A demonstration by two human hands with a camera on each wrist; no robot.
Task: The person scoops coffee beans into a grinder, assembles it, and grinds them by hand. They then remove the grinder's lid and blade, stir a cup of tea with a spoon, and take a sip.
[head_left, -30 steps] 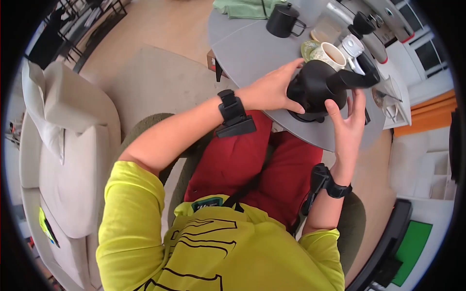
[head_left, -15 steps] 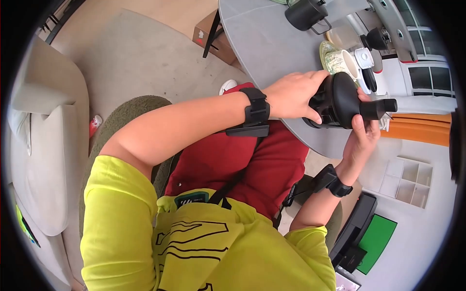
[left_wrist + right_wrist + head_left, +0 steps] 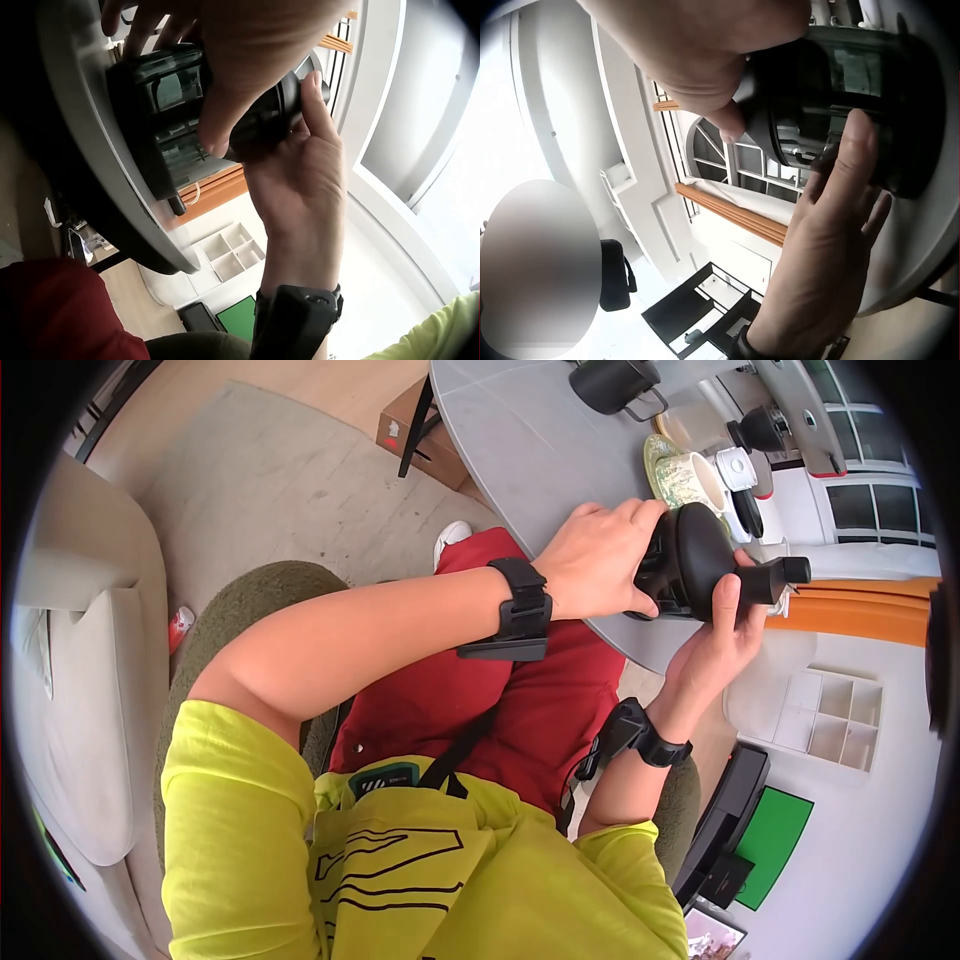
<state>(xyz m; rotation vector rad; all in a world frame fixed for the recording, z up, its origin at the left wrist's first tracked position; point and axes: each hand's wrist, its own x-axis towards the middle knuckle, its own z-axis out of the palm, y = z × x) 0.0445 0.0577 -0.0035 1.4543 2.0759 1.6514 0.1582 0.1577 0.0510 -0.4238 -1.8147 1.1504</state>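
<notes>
A black hand-crank grinder (image 3: 697,565) with a domed top stands at the near edge of the grey round table (image 3: 520,445). Its smoky see-through body (image 3: 180,94) shows in both wrist views, and a crank handle (image 3: 770,580) juts from the top. My left hand (image 3: 603,560) grips the body, with the thumb lying along its near side. Round the upper part, close to the crank, my right hand (image 3: 722,635) holds on, its thumb uppermost; some of its fingers are hidden behind the dome.
Just beyond the grinder are a patterned cup (image 3: 690,480) on a green-edged saucer (image 3: 655,460) and a white-topped container (image 3: 735,470). A dark grey metal mug (image 3: 612,385) sits farther back. A cardboard box (image 3: 440,445) lies on the floor beside a table leg.
The crank handle has swung from pointing toward the back right to pointing right, and the right hand has shifted with it. Both hands stay on the grinder. The head view has turned.
</notes>
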